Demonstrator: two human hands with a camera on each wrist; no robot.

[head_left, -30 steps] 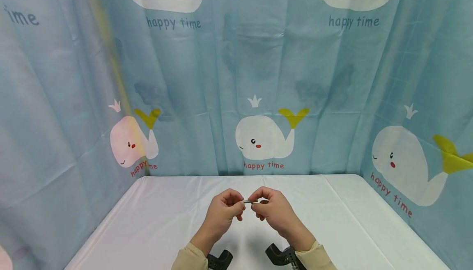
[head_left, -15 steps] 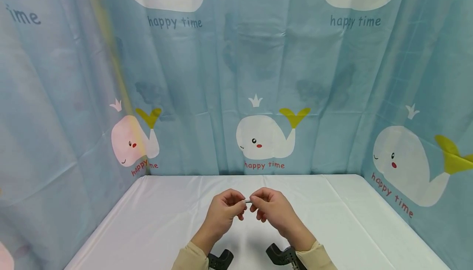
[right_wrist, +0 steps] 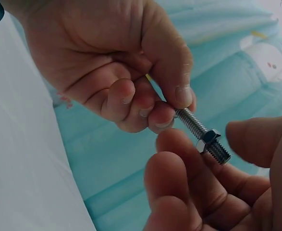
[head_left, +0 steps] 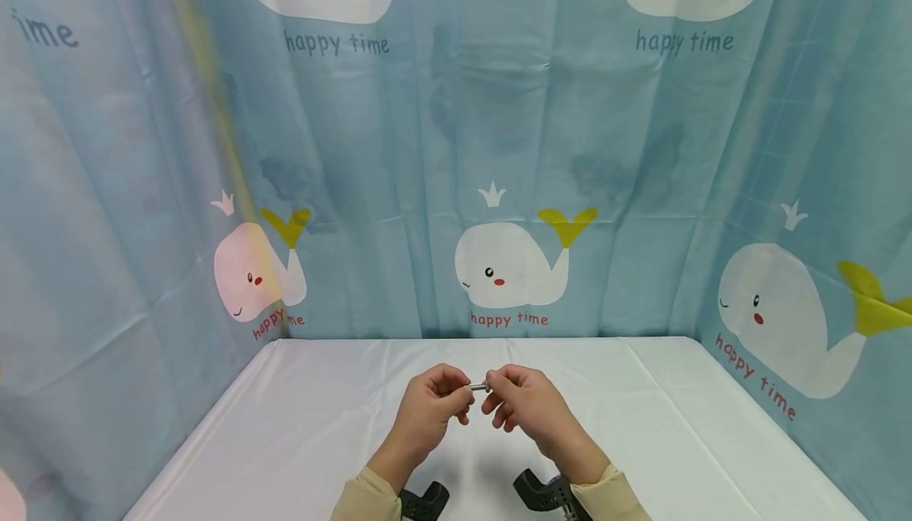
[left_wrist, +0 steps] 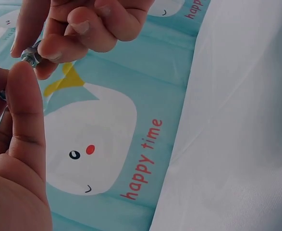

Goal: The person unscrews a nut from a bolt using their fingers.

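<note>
A silver threaded bolt [right_wrist: 191, 122] is held level above the table, pinched near one end between the thumb and index finger of the left hand [head_left: 430, 408]. On its threads, near the free end, sits a hex nut [right_wrist: 208, 139], also visible in the left wrist view as a nut [left_wrist: 31, 57] beyond the left thumb. The right hand [head_left: 526, 410] is around that free end. Its thumb stands a little apart from the nut in the right wrist view, while a fingertip lies close against the nut's other side. The left fingers hide the bolt's other end.
A white cloth covers the table [head_left: 285, 442] beneath both hands. Behind and at the sides hangs a blue curtain [head_left: 385, 268] with whale prints. Dark camera mounts [head_left: 545, 493] are strapped to both wrists.
Half a second ago the right fingertips closed over the bolt's free end; now they have parted and the nut shows. A second ago they were also spread. The left hand keeps its pinch.
</note>
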